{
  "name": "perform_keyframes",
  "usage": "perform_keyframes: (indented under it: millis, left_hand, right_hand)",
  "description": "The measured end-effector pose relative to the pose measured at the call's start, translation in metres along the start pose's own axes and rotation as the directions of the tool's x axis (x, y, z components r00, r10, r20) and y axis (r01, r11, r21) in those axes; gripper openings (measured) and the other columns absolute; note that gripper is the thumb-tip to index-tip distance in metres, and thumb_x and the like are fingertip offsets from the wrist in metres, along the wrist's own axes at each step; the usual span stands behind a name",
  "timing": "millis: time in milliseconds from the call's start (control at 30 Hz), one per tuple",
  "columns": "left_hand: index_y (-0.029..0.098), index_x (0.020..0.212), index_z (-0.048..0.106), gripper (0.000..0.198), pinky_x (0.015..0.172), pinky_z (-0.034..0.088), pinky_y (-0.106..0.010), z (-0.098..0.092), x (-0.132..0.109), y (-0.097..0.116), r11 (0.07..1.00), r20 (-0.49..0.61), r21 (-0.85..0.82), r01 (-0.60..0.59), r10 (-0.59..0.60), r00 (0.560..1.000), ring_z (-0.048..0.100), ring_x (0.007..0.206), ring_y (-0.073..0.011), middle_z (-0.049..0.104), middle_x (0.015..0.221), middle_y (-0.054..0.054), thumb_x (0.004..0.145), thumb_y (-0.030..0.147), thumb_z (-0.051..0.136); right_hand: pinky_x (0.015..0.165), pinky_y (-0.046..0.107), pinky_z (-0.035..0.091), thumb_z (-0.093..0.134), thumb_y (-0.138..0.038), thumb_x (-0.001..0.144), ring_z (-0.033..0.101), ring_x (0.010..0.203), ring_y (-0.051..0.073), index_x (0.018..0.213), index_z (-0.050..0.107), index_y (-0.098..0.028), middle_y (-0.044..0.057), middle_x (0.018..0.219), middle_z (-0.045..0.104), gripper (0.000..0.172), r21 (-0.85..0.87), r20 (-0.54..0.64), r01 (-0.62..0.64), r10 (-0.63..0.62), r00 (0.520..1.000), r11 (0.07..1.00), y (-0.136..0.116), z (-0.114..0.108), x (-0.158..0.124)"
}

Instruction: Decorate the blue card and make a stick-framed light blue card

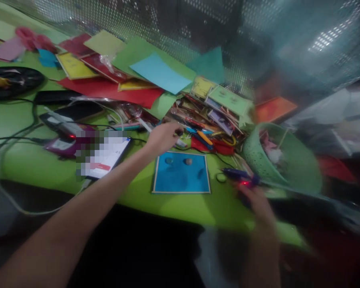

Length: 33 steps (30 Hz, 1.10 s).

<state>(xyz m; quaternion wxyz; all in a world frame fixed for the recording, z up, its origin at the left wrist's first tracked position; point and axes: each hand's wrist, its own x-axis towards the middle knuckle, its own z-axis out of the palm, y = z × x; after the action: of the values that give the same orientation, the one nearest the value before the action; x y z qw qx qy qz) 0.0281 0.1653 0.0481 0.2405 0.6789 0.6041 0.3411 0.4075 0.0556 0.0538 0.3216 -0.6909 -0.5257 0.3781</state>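
A blue card with a pale stick-like border lies flat on the green table, two small rounded lumps near its upper edge. Just beyond the card, my left hand reaches over the edge of a heap of craft bits. Its fingers are closed near a small dark thing that I cannot make out. To the right of the card, my right hand is wrapped round a dark blue glue gun with a lit red light, its nozzle pointing left towards the card. Motion blurs this hand.
A phone and a purple box with cables lie at the left. Scissors with orange-and-blue handles rest in the heap of sticks. A green basket stands at the right. Coloured paper sheets cover the back.
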Motion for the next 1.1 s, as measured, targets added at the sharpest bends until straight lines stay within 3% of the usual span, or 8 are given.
perform_keyframes:
  millis: [167, 333, 433, 567, 633, 800, 933, 1100]
  left_hand:
    - [0.023, 0.099, 0.084, 0.038, 0.109, 0.047, -0.044, 0.012, 0.022, 0.007, 0.984, 0.007, 0.172, -0.044, 0.044, 0.999, 0.07, 0.12, -0.0351, 0.081, 0.118, -0.011, 0.075, 0.006, 0.06]
    - [0.022, 0.112, 0.083, 0.043, 0.112, 0.045, -0.046, 0.012, 0.018, 0.004, 0.96, 0.018, 0.272, -0.072, 0.07, 0.997, 0.067, 0.127, -0.034, 0.079, 0.127, -0.011, 0.082, 0.007, 0.055]
    - [0.024, 0.126, 0.078, 0.044, 0.113, 0.045, -0.046, 0.001, -0.002, 0.006, 0.951, 0.031, 0.292, -0.098, 0.093, 0.995, 0.065, 0.129, -0.0315, 0.076, 0.134, -0.007, 0.09, 0.016, 0.053]
    - [0.018, 0.125, 0.077, 0.037, 0.11, 0.047, -0.05, -0.014, -0.042, 0.0, 0.954, 0.055, 0.272, -0.128, 0.117, 0.992, 0.067, 0.122, -0.0342, 0.076, 0.131, -0.012, 0.098, 0.032, 0.056]
    - [0.024, 0.125, 0.076, 0.035, 0.109, 0.048, -0.05, -0.018, -0.065, -0.011, 0.953, 0.072, 0.258, -0.162, 0.148, 0.986, 0.068, 0.12, -0.0328, 0.077, 0.13, -0.008, 0.1, 0.038, 0.055]
    - [0.03, 0.119, 0.076, 0.029, 0.108, 0.05, -0.051, -0.017, -0.113, -0.035, 0.968, 0.027, 0.185, -0.168, 0.166, 0.986, 0.071, 0.118, -0.0325, 0.078, 0.127, -0.005, 0.1, 0.044, 0.058]
    - [0.03, 0.115, 0.076, 0.026, 0.109, 0.05, -0.054, -0.014, -0.131, -0.037, 0.973, -0.014, 0.16, -0.165, 0.17, 0.985, 0.071, 0.117, -0.0323, 0.078, 0.125, -0.006, 0.101, 0.043, 0.058]
    - [0.031, 0.114, 0.078, 0.027, 0.109, 0.049, -0.056, -0.014, -0.136, -0.036, 0.981, -0.016, 0.12, -0.155, 0.158, 0.987, 0.071, 0.117, -0.0343, 0.079, 0.125, -0.007, 0.098, 0.044, 0.059]
  right_hand:
    - [0.088, 0.044, 0.057, 0.087, -0.066, 0.063, 0.074, 0.099, 0.035, 0.08, 0.084, -0.024, 0.01, 0.093, 0.084, 0.045, 0.064, -0.007, -0.019, 0.019, 1.0, 0.998, 0.026, -0.01, -0.005]
    - [0.088, 0.045, 0.055, 0.08, -0.066, 0.072, 0.074, 0.102, 0.037, 0.083, 0.086, -0.024, 0.01, 0.098, 0.084, 0.044, 0.007, 0.03, -0.024, 0.024, 0.999, 1.0, 0.042, -0.012, -0.004]
    - [0.087, 0.042, 0.052, 0.075, -0.067, 0.076, 0.073, 0.102, 0.034, 0.088, 0.086, -0.025, 0.008, 0.099, 0.084, 0.045, -0.013, -0.022, -0.073, 0.073, 0.997, 0.997, 0.045, -0.007, -0.004]
    - [0.08, 0.035, 0.049, 0.072, -0.065, 0.079, 0.072, 0.099, 0.029, 0.094, 0.085, -0.022, 0.007, 0.101, 0.084, 0.048, 0.05, -0.1, -0.065, 0.07, 0.993, 0.997, 0.042, -0.001, -0.008]
    - [0.078, 0.034, 0.049, 0.074, -0.066, 0.078, 0.072, 0.097, 0.029, 0.094, 0.084, -0.021, 0.007, 0.099, 0.084, 0.049, 0.069, -0.116, -0.081, 0.088, 0.989, 0.994, 0.041, -0.001, -0.011]
    - [0.09, 0.038, 0.051, 0.076, -0.07, 0.076, 0.071, 0.105, 0.031, 0.094, 0.084, -0.021, 0.007, 0.101, 0.084, 0.053, 0.132, -0.165, -0.077, 0.098, 0.981, 0.988, 0.043, -0.001, -0.016]
    - [0.097, 0.04, 0.051, 0.075, -0.072, 0.075, 0.07, 0.109, 0.03, 0.095, 0.083, -0.021, 0.006, 0.105, 0.082, 0.055, 0.189, -0.156, -0.027, 0.057, 0.986, 0.982, 0.035, 0.01, -0.003]
    - [0.101, 0.043, 0.052, 0.075, -0.072, 0.074, 0.069, 0.112, 0.032, 0.1, 0.081, -0.021, 0.007, 0.104, 0.082, 0.057, 0.103, -0.166, 0.015, 0.003, 0.986, 0.995, 0.022, 0.021, 0.016]
